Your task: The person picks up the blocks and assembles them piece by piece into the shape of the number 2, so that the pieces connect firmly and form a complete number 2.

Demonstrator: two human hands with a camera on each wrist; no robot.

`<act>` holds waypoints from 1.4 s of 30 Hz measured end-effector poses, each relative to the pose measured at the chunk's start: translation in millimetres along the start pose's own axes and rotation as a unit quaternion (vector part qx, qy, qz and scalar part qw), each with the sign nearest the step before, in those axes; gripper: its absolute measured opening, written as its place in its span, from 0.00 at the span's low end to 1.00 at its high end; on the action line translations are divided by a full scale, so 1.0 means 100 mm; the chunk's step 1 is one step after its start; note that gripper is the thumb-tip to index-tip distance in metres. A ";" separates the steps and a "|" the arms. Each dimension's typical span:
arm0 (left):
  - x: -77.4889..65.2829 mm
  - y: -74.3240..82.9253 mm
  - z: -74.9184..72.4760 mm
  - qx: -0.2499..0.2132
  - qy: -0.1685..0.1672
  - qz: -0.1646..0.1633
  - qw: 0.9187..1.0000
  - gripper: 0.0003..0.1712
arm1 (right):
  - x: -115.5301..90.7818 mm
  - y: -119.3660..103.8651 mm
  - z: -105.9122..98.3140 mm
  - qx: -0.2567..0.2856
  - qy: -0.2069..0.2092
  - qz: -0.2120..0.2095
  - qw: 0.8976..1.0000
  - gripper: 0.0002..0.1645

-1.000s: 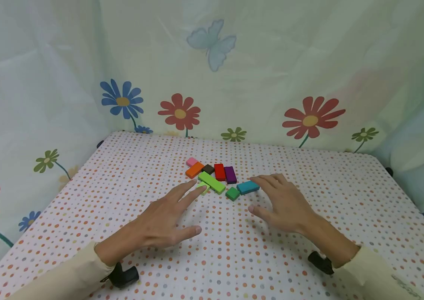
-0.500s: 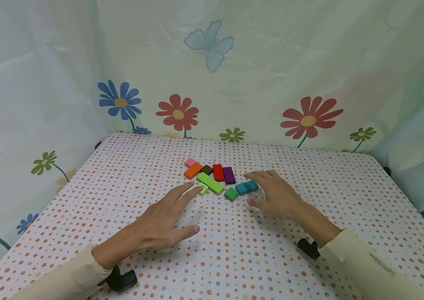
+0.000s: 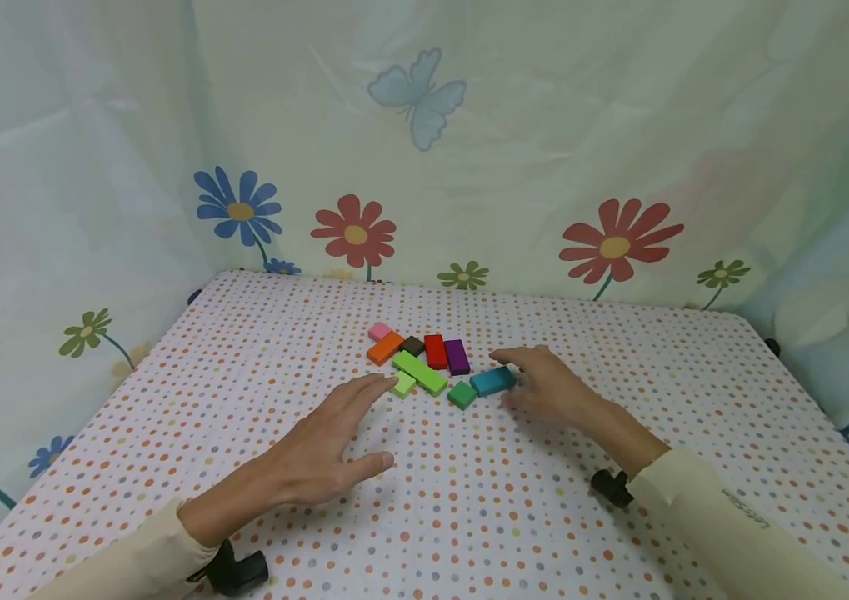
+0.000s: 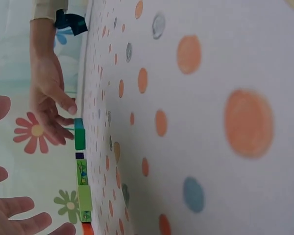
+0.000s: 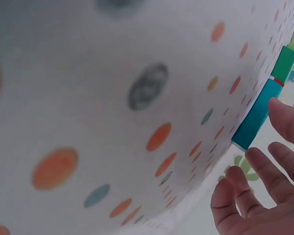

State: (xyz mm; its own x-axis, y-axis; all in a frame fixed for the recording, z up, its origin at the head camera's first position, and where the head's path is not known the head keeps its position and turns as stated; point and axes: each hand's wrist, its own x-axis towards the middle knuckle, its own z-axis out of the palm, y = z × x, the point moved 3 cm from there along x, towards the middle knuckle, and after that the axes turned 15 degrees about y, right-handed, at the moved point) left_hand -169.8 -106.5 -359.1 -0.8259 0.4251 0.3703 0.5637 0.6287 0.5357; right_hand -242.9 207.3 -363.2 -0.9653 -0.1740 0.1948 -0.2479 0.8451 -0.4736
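Note:
Several flat coloured blocks lie grouped mid-table in the head view. My right hand (image 3: 551, 390) is over the right end of a blue block (image 3: 493, 381). In the right wrist view, its loosely bent fingers and thumb are beside that blue block (image 5: 259, 115), not closed round it. A small green block (image 3: 461, 395) lies against the blue one's left end. My left hand (image 3: 319, 450) hovers with fingers extended and thumb spread, holding nothing. Its fingertips come near a small light green block (image 3: 403, 384), which lies beside a long lime green block (image 3: 420, 372).
Behind these lie a purple block (image 3: 457, 357), a red block (image 3: 435, 351), a dark brown block (image 3: 412, 345), an orange block (image 3: 385, 347) and a pink block (image 3: 380, 331). The dotted tablecloth (image 3: 454, 517) covers the table. A flowered curtain (image 3: 514, 167) encloses its back and sides.
My right hand has moved forward and left, and its thumb has come in close to the blue block's near side. The left hand stays nearly where it was. The blocks have not visibly moved.

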 end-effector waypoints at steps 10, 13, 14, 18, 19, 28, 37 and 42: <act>-0.01 0.01 0.03 -0.031 -0.005 -0.007 0.999 0.47 | 0.07 -0.01 0.03 -0.014 -0.001 -0.024 1.000 0.31; -0.01 0.01 0.03 -0.029 -0.004 -0.008 1.000 0.47 | 0.09 -0.01 0.04 -0.016 -0.010 -0.017 1.000 0.29; -0.01 0.02 0.03 -0.030 -0.003 -0.007 1.000 0.47 | 0.10 -0.01 0.05 -0.016 -0.013 -0.016 1.000 0.28; -0.02 0.02 0.03 -0.027 -0.003 -0.002 1.000 0.47 | 0.12 -0.01 0.06 -0.025 -0.018 -0.020 0.999 0.26; -0.02 0.02 0.03 -0.025 -0.002 -0.001 1.000 0.47 | 0.12 -0.01 0.06 -0.026 -0.018 -0.022 0.999 0.25; -0.01 0.00 0.01 -0.027 0.004 0.006 1.000 0.47 | 0.12 -0.03 0.03 -0.027 -0.008 -0.017 0.999 0.22; -0.03 0.04 0.00 -0.030 0.002 0.004 1.000 0.48 | 0.06 0.00 0.01 -0.031 -0.013 0.008 0.999 0.22; -0.04 0.08 -0.01 -0.027 0.004 0.016 1.000 0.48 | 0.02 -0.03 -0.01 -0.027 -0.012 0.008 1.000 0.21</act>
State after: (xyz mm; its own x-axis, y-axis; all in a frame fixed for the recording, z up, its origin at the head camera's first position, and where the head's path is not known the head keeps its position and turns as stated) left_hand -161.8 -103.9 -355.6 -0.8081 0.4383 0.3936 0.5888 0.5793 0.5637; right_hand -244.2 205.2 -360.8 -0.9710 -0.1709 0.1669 -0.2276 0.8743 -0.4287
